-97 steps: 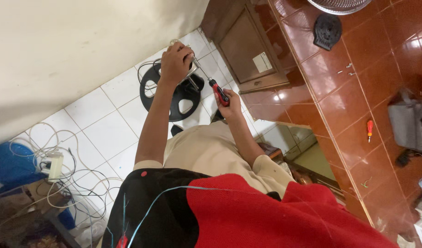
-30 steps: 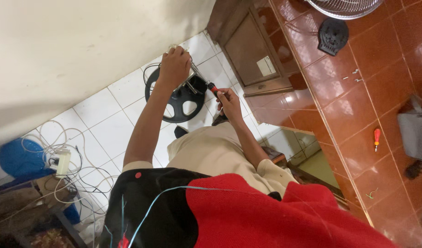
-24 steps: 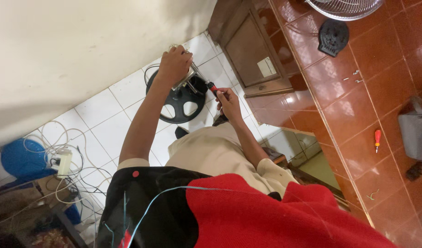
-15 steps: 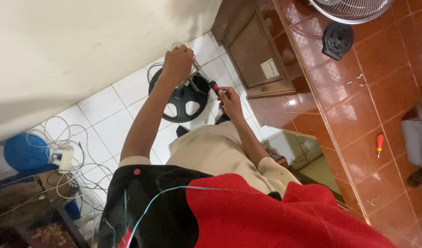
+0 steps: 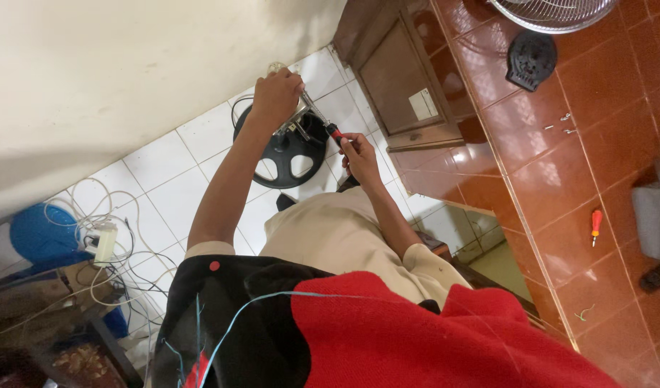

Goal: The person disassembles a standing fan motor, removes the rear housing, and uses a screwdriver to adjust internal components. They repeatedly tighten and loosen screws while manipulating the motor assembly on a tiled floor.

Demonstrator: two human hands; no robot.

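Note:
My left hand (image 5: 276, 93) is closed over a small metal part (image 5: 292, 123) at the top edge of a black round fan piece with spoke openings (image 5: 287, 154), which lies on white floor tiles. A screwdriver (image 5: 328, 128) with a red and black handle is gripped in my right hand (image 5: 359, 154). Its shaft points up and left to the metal part, just under my left hand. The two hands are a short way apart. Beige trousers and a red and black shirt fill the lower part of the view.
A wooden cabinet (image 5: 402, 79) stands right of the hands. On the red tile floor lie a fan grille (image 5: 553, 13), a black round part (image 5: 531, 57), small screws (image 5: 560, 122), an orange screwdriver (image 5: 594, 224) and a grey bag (image 5: 653, 215). White cables and a power strip (image 5: 103, 241) lie at left.
The view has shifted a little. Both hands stay at the black fan piece, with the screwdriver still held against the metal part.

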